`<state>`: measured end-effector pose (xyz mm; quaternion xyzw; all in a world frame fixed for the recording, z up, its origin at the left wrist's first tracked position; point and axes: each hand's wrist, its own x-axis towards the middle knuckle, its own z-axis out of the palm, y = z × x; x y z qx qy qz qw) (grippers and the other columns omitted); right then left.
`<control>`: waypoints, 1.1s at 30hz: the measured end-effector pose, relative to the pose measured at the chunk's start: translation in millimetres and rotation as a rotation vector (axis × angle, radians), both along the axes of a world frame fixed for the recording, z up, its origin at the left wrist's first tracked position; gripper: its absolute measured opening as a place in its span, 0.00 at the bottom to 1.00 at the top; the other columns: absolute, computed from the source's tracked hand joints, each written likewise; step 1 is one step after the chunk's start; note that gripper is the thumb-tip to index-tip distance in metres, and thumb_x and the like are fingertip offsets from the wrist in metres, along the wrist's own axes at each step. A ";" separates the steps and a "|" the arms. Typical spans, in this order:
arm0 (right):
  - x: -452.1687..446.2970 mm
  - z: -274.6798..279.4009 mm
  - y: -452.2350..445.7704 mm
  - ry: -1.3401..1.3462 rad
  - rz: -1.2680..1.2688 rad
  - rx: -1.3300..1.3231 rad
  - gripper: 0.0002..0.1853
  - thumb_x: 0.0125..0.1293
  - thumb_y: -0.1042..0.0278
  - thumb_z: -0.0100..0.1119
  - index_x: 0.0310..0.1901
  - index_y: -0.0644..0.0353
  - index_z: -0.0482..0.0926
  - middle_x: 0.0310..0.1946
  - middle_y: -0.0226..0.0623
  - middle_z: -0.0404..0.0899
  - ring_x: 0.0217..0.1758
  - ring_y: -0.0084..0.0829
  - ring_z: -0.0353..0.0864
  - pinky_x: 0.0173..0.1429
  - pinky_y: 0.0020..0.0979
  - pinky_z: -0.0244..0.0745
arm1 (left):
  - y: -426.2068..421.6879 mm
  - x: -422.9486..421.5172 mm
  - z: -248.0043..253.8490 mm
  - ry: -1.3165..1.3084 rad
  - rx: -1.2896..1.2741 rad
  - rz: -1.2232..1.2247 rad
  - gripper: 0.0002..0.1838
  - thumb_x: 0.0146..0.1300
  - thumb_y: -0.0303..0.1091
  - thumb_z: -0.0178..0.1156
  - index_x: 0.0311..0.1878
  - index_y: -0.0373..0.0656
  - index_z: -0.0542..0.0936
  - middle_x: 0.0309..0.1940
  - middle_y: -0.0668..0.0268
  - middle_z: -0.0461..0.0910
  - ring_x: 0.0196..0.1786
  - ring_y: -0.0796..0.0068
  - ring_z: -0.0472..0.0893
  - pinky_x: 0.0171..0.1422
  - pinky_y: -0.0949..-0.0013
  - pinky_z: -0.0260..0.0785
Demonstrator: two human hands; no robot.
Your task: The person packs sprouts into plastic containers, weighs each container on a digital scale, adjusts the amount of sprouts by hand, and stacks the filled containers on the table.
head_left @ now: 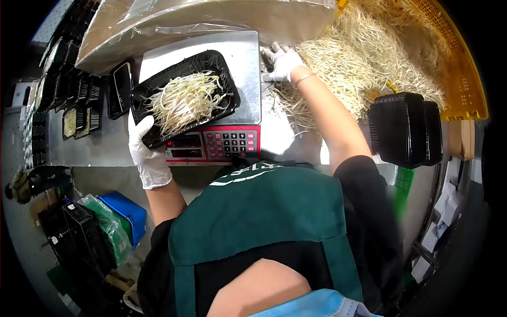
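Observation:
My left hand (141,149), in a white glove, grips the lower left corner of a black plastic tray (230,100). Bean sprouts (185,100) lie heaped in the tray, which is tilted at an angle over the metal plate of a scale (248,58). The scale's red panel with keypad (232,142) faces me. My right hand (279,62), gloved too, rests at the left edge of a large pile of sprouts (348,68), just right of the scale plate. Its fingers are apart, and no sprouts show in them.
Stacked black trays (398,129) stand at the right. A yellow crate (467,79) borders the sprout pile. More black trays (120,90) are at the left, and a plastic-covered thing (211,21) lies behind the scale. Blue bins (127,211) sit below left.

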<state>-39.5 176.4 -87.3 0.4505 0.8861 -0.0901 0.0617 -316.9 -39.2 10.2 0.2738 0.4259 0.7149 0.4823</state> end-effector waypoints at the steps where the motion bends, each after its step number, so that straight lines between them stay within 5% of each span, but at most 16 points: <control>1: 1.1 1.7 5.5 -0.029 0.003 -0.126 0.57 0.45 0.25 0.62 0.73 0.51 0.58 0.74 0.58 0.47 0.75 0.59 0.50 0.77 0.49 0.46 | -4.9 -3.3 0.4 -0.015 -0.011 0.025 0.36 0.51 0.26 0.56 0.67 0.31 0.63 0.59 0.49 0.73 0.59 0.54 0.76 0.65 0.55 0.70; 3: 7.2 2.4 -12.4 -0.051 0.172 -0.044 0.54 0.46 0.25 0.59 0.69 0.56 0.64 0.71 0.59 0.56 0.72 0.57 0.56 0.74 0.49 0.51 | -10.7 -6.9 1.0 -0.019 0.004 0.058 0.36 0.51 0.26 0.55 0.67 0.31 0.63 0.59 0.49 0.73 0.60 0.53 0.76 0.67 0.53 0.69; 5: 13.8 -9.9 -31.4 -0.103 0.327 0.106 0.58 0.46 0.20 0.56 0.74 0.51 0.56 0.71 0.56 0.57 0.66 0.56 0.66 0.73 0.44 0.55 | -15.2 -12.8 -3.3 -0.016 -0.034 0.096 0.36 0.51 0.25 0.55 0.67 0.31 0.63 0.59 0.49 0.73 0.60 0.53 0.76 0.67 0.53 0.69; 6: 8.8 6.2 -45.8 -0.196 0.273 0.062 0.53 0.51 0.28 0.57 0.73 0.53 0.57 0.70 0.53 0.59 0.65 0.52 0.67 0.71 0.43 0.57 | -14.6 -10.3 -2.6 -0.040 -0.041 0.126 0.35 0.51 0.24 0.55 0.67 0.31 0.63 0.59 0.49 0.73 0.59 0.53 0.77 0.65 0.54 0.71; 7: 10.4 -9.1 -51.8 -0.025 0.225 0.218 0.35 0.58 0.41 0.57 0.63 0.53 0.72 0.61 0.49 0.71 0.57 0.47 0.75 0.63 0.42 0.67 | -12.0 -7.8 -1.1 -0.040 -0.044 0.125 0.35 0.51 0.24 0.55 0.67 0.31 0.63 0.59 0.49 0.73 0.59 0.53 0.77 0.65 0.54 0.71; 9: 8.4 14.7 -54.5 0.055 -0.020 -0.101 0.17 0.59 0.55 0.56 0.46 0.53 0.82 0.48 0.45 0.80 0.47 0.44 0.81 0.51 0.40 0.75 | -3.5 -4.3 1.4 -0.047 -0.062 0.088 0.34 0.52 0.24 0.54 0.66 0.32 0.64 0.59 0.50 0.73 0.58 0.54 0.77 0.64 0.55 0.72; 11: 23.3 -27.5 -40.3 0.475 -0.088 -0.061 0.08 0.58 0.64 0.55 0.33 0.54 0.83 0.36 0.44 0.83 0.39 0.44 0.82 0.42 0.39 0.77 | 1.7 -4.3 -1.3 -0.037 -0.104 0.099 0.33 0.52 0.23 0.54 0.66 0.33 0.65 0.57 0.52 0.74 0.57 0.56 0.77 0.63 0.56 0.73; 13: 38.5 -20.3 -30.7 0.449 0.047 -0.008 0.08 0.57 0.66 0.56 0.34 0.56 0.83 0.33 0.45 0.82 0.38 0.45 0.82 0.44 0.38 0.77 | 3.6 0.5 4.8 -0.031 -0.138 0.063 0.32 0.53 0.24 0.55 0.66 0.33 0.66 0.57 0.53 0.75 0.58 0.57 0.77 0.63 0.56 0.72; 16: 60.7 31.3 -23.1 0.747 -0.238 -0.183 0.08 0.61 0.63 0.61 0.34 0.58 0.82 0.31 0.39 0.82 0.37 0.32 0.82 0.44 0.32 0.77 | 4.6 7.1 11.5 -0.069 -0.136 -0.021 0.32 0.54 0.24 0.53 0.66 0.34 0.66 0.58 0.53 0.74 0.60 0.55 0.76 0.66 0.56 0.70; 19: 81.3 90.5 -22.6 1.224 -0.185 -0.374 0.10 0.62 0.62 0.66 0.37 0.60 0.83 0.37 0.32 0.83 0.40 0.17 0.78 0.45 0.23 0.74 | 21.4 29.5 28.5 -0.018 -0.092 -0.185 0.33 0.55 0.25 0.52 0.68 0.33 0.64 0.61 0.49 0.72 0.61 0.54 0.75 0.67 0.57 0.68; 23: 63.6 158.7 -52.5 1.271 -0.034 -0.307 0.11 0.62 0.64 0.64 0.42 0.61 0.82 0.41 0.34 0.83 0.41 0.23 0.80 0.48 0.25 0.74 | 59.0 45.8 -2.3 -0.050 -0.339 -0.311 0.23 0.54 0.24 0.60 0.55 0.32 0.75 0.48 0.57 0.81 0.48 0.65 0.82 0.58 0.63 0.76; 26: 34.5 157.9 -74.1 0.774 0.111 -0.171 0.21 0.61 0.54 0.61 0.52 0.56 0.80 0.50 0.41 0.79 0.48 0.36 0.80 0.55 0.33 0.74 | 68.2 105.3 5.6 0.007 -0.177 -0.328 0.22 0.52 0.25 0.63 0.53 0.34 0.78 0.43 0.62 0.82 0.43 0.71 0.82 0.52 0.68 0.78; 27: 28.8 144.6 -74.5 0.641 0.240 -0.077 0.28 0.59 0.49 0.63 0.60 0.51 0.76 0.60 0.44 0.74 0.60 0.41 0.75 0.64 0.38 0.70 | 67.2 109.8 3.3 -0.049 -0.200 -0.284 0.21 0.51 0.23 0.62 0.52 0.33 0.78 0.43 0.61 0.82 0.43 0.71 0.82 0.50 0.69 0.78; 29: 43.9 145.5 -87.2 0.501 0.318 0.162 0.35 0.59 0.46 0.63 0.67 0.49 0.70 0.68 0.44 0.67 0.70 0.44 0.67 0.71 0.41 0.62 | 57.7 99.6 3.5 -0.120 -0.268 -0.247 0.20 0.52 0.23 0.60 0.52 0.33 0.78 0.44 0.59 0.82 0.43 0.69 0.83 0.49 0.69 0.79; 33: 60.3 154.2 -96.7 0.867 0.184 -0.153 0.35 0.59 0.46 0.63 0.67 0.50 0.70 0.65 0.44 0.71 0.69 0.45 0.68 0.72 0.40 0.60 | 39.4 76.8 21.0 -0.217 -0.248 -0.231 0.25 0.54 0.21 0.57 0.58 0.30 0.70 0.48 0.52 0.80 0.48 0.60 0.83 0.55 0.55 0.79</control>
